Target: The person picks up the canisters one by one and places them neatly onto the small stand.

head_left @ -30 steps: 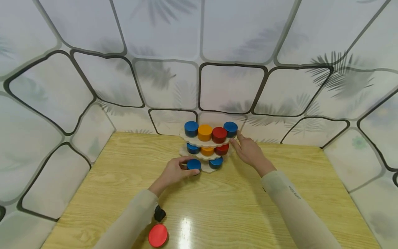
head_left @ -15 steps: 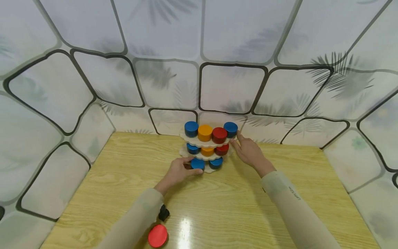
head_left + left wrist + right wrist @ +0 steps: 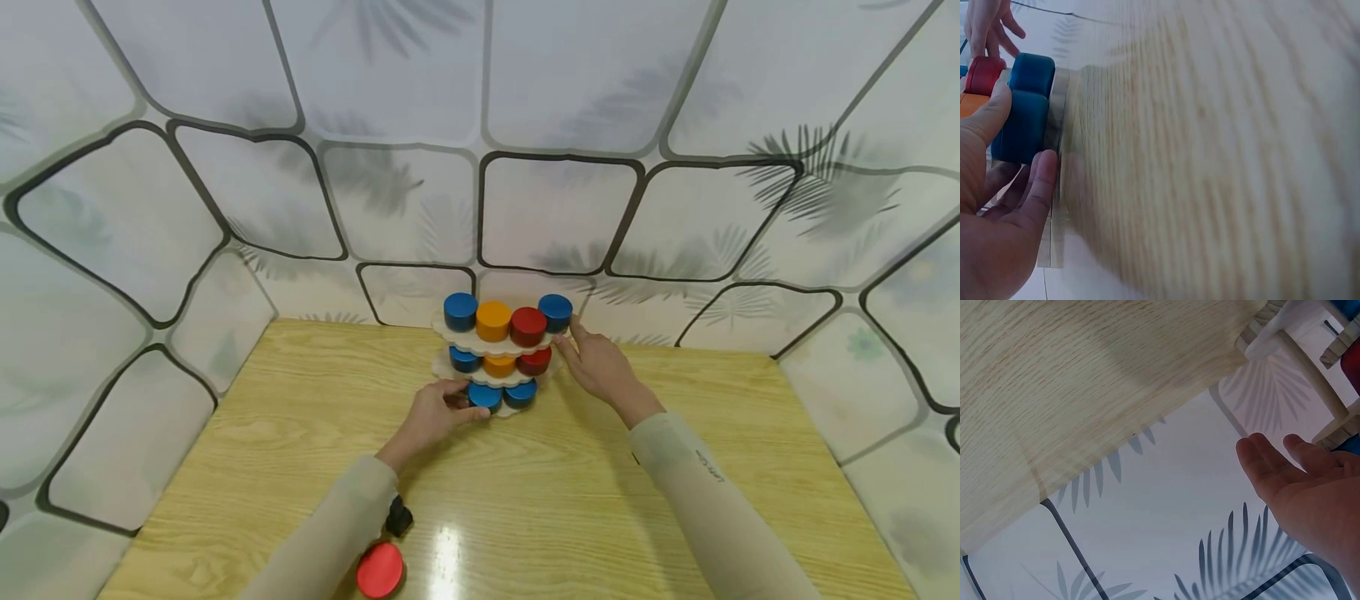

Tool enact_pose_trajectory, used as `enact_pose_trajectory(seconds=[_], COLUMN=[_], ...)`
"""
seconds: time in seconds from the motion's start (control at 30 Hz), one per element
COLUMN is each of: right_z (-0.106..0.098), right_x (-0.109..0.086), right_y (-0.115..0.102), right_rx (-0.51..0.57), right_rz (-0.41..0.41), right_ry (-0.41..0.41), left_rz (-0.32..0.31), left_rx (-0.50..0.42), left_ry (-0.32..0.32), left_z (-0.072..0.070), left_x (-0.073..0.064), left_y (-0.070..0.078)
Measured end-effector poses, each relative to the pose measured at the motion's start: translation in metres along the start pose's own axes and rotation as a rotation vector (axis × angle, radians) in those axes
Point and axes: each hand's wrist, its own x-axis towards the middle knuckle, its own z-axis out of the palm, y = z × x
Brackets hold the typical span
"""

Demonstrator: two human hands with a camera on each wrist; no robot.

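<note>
A three-tier wooden stand [image 3: 471,341] with scalloped shelves stands by the back wall, bearing blue, orange and red round blocks. My left hand [image 3: 432,419] holds a blue round block [image 3: 485,397] between thumb and fingers on the lowest tier. That block touches a second blue block [image 3: 1032,74] in the left wrist view. My right hand [image 3: 602,371] is at the right edge of the top tier, fingers extended beside a blue block [image 3: 556,312]. An orange block [image 3: 493,321] and a red block [image 3: 528,327] sit on that tier. The right thumb is hidden in the right wrist view.
On the wooden table [image 3: 525,517] a red round block [image 3: 380,570] lies near the front, by the left sleeve. A small black object [image 3: 399,518] shows beside that sleeve. Patterned walls [image 3: 562,212] enclose the back and sides.
My left hand has moved slightly right, bringing its blue block further onto the lowest tier, up against the other blue one. The right hand keeps its place.
</note>
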Motion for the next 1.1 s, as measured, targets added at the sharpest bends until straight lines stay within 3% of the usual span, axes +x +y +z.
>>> enact_pose_trajectory(seconds=[0.43,1.1], right_z=[0.0,-0.002], right_x=[-0.001,-0.001], right_y=[-0.001,-0.003], right_rx=[0.009,0.008], right_rz=[-0.004,0.011], right_ry=[0.002,-0.007], left_rz=[0.012,0.047], left_rx=[-0.026,0.002], left_ry=[-0.015,0.035], left_z=[0.004,0.011], left_x=[0.001,0.004], left_y=[0.001,-0.002])
